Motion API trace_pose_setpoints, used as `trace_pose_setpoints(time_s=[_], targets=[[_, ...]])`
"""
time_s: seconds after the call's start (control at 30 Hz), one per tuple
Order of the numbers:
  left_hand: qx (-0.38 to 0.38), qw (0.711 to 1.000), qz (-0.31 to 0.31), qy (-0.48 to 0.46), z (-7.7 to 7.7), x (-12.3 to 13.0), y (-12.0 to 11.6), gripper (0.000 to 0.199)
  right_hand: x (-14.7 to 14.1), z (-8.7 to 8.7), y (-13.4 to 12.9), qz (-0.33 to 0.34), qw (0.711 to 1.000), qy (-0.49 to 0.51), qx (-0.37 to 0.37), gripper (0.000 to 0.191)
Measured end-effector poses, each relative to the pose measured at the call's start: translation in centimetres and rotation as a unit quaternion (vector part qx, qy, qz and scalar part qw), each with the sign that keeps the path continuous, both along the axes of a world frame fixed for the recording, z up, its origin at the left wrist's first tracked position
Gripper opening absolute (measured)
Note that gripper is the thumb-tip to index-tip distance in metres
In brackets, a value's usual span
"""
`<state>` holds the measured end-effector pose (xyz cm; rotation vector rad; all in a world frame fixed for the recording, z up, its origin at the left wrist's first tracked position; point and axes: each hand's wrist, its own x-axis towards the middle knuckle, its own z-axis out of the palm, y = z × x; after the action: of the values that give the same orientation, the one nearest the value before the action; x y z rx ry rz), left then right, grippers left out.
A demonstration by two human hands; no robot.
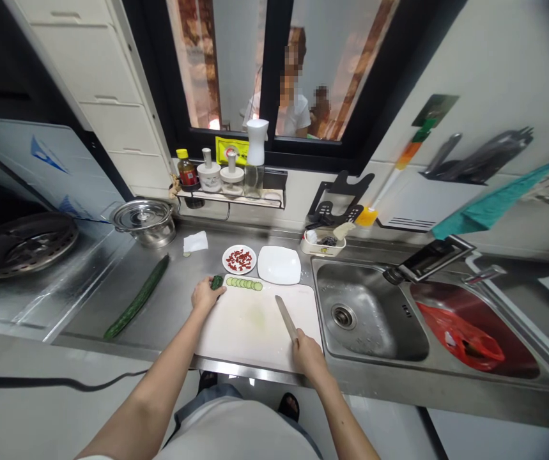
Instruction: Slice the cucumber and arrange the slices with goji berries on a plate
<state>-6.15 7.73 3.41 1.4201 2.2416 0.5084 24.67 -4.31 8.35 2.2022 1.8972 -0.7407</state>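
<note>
My left hand (204, 295) is at the upper left corner of the white cutting board (240, 332), its fingers closed on a short dark green cucumber piece (216, 282). Just right of it, a row of thin cucumber slices (244, 283) overlaps along the board's far edge. In my right hand (309, 353) is a knife (286, 317), gripped by its handle, the blade angled away over the right side of the board. A whole cucumber (137, 297) lies on the steel counter to the left.
Behind the board stand a white plate of chopped red pieces (239, 259) and a white square plate (278, 264). A lidded steel pot (144, 222) is at back left. To the right is a double sink (370, 313) with a red plastic bag (461, 335). A bottle rack (231, 195) hangs behind.
</note>
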Motion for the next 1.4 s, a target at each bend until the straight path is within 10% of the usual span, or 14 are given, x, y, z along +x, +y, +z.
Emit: trace_pose_setpoints(time_s=[0.17,0.4,0.9,1.4], targets=[[0.083,0.993,0.003,0.078,1.6,2.3,-1.1,0.059,0.0,0.3,0.0,-0.006,1.000,0.004,0.000,0.029],[0.090,0.972,-0.219,0.013,2.0,7.5,-0.8,0.031,-0.4,0.9,-0.4,-0.022,1.000,0.000,0.006,0.027],[0.028,0.949,-0.294,0.106,1.7,11.7,1.5,0.031,-0.7,0.3,-0.7,-0.029,1.000,0.000,0.009,0.033],[-0.001,0.990,-0.091,-0.106,0.5,8.4,-0.8,0.023,-0.8,0.4,-0.4,-0.012,1.000,-0.002,0.004,0.032]])
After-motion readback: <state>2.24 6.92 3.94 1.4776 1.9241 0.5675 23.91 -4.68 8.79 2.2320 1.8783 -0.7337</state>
